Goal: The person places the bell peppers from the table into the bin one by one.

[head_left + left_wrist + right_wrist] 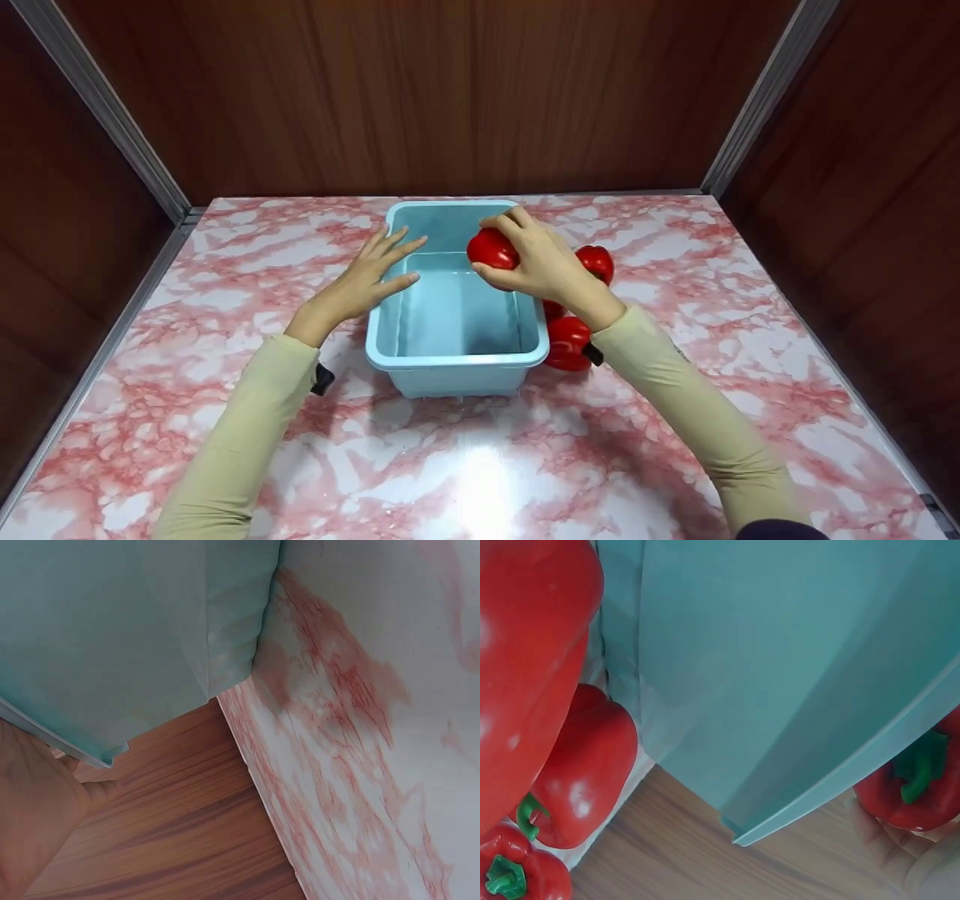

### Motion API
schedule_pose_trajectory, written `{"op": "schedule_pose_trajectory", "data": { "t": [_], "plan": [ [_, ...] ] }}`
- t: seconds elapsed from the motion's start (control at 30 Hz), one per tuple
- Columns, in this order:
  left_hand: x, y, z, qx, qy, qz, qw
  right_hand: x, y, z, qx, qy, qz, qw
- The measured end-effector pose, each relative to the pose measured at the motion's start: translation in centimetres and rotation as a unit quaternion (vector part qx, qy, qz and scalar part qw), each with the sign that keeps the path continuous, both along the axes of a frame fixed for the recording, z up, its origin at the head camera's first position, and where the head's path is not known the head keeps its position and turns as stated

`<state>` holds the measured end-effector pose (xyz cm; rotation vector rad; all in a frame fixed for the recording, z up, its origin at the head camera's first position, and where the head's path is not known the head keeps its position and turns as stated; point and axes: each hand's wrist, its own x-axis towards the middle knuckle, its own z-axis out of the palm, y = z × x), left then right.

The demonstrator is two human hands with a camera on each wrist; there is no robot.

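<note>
While left hand [365,279] rests flat-fingered on bin [457,358] rim (left side), right hand [541,264] grips pepper [493,248].

Staged recording booth: pink marble-print tabletop [675,420], wood-panel walls [420,90], metal corner strips [757,97].

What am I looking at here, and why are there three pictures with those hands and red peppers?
No machine here: a person works with two bare hands and wears three cameras. The large picture comes from the head, looking down at a pink marbled table. The two close-ups come from the wrists. On the table stands a light blue plastic tub. The left hand rests with straight fingers on the tub's left rim. The right hand grips a red bell pepper over the tub. More red peppers lie on the table beside the tub's right wall; the right wrist view shows them up close, with green stems.
</note>
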<state>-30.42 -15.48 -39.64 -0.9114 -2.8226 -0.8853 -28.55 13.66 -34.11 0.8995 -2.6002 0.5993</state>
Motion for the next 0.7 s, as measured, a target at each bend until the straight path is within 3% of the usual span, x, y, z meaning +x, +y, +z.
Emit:
{"op": "schedule_pose_trajectory", "data": {
  "t": [0.7],
  "plan": [
    [-0.17,-0.01,-0.05,-0.003,0.002,-0.001,1.0000,-0.14,-0.41,-0.38,0.016,0.004,-0.001,1.000]
  ]
}}
